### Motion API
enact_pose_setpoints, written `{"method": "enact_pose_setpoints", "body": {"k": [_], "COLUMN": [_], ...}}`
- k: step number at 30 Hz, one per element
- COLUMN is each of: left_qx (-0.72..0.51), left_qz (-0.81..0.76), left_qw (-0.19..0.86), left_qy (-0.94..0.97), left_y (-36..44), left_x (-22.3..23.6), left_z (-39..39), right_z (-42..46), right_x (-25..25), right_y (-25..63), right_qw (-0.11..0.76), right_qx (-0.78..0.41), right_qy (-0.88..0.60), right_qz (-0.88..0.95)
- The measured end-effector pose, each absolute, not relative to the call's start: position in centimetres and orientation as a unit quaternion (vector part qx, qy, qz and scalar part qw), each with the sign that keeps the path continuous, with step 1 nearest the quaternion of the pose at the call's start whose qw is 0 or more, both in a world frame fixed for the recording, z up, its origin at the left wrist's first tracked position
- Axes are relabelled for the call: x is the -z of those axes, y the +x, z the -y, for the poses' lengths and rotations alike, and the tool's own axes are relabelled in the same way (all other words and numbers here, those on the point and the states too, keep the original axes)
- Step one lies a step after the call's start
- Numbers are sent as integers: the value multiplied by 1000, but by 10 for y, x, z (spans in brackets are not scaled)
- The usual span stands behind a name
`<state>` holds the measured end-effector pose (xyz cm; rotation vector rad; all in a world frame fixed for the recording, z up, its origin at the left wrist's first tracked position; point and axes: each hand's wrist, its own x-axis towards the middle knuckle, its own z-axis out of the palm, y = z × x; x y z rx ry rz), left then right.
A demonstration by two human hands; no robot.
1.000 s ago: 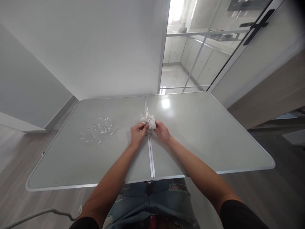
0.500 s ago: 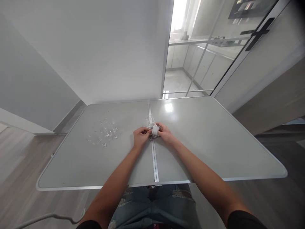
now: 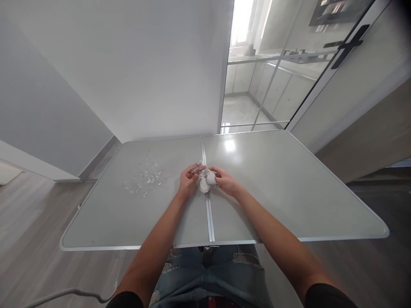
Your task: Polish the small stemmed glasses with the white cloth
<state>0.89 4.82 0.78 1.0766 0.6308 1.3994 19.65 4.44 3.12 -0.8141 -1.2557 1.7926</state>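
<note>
A small white object (image 3: 211,177) with a rounded form sits between my hands over the table's centre seam. My right hand (image 3: 224,179) is closed, its thumb and fingers pinching that object from the right. Below and left of it shows a second white, disc-like part (image 3: 204,185); whether the two are joined I cannot tell. Clear, shiny plastic (image 3: 202,168) lies against them at the top left. My left hand (image 3: 189,177) curls its fingers around the edge of this clear plastic, thumb near the white parts. Fine detail is too small to make out.
A loose cluster of clear, glinting pieces (image 3: 146,179) lies on the left half of the pale folding table (image 3: 272,201). A metal seam (image 3: 210,218) runs down its middle. A wall and a glass door (image 3: 257,85) stand behind. A pale cable (image 3: 73,291) hangs at lower left.
My left fingers have spread from a tight pinch and moved up onto the clear plastic. The second white disc-like part now shows below. My right hand keeps its hold; the view has shifted slightly.
</note>
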Motion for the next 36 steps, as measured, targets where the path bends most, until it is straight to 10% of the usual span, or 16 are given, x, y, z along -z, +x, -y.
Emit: {"method": "enact_pose_setpoints", "body": {"k": [8,17,27,36], "left_qx": [-633,-588,-660,-634], "left_qz": [-314,-271,-304,-292], "left_qw": [557,620,547,567], "left_qy": [436,444,417,439], "left_y": [13,13,13,15], "left_x": [-5,-3,-1,-7], "left_z": [-51,-49,-57,-49], "right_z": [-43,-45,-36,-47], "right_x": [-20,-26,-27,-22], "right_y": [184,191,177,190], "right_qw": [430,354,456,370], "right_qx": [-253,-761,-262,-716], "right_qy": [-465,-280,-444,-322], "right_qz": [731,466,726,497]}}
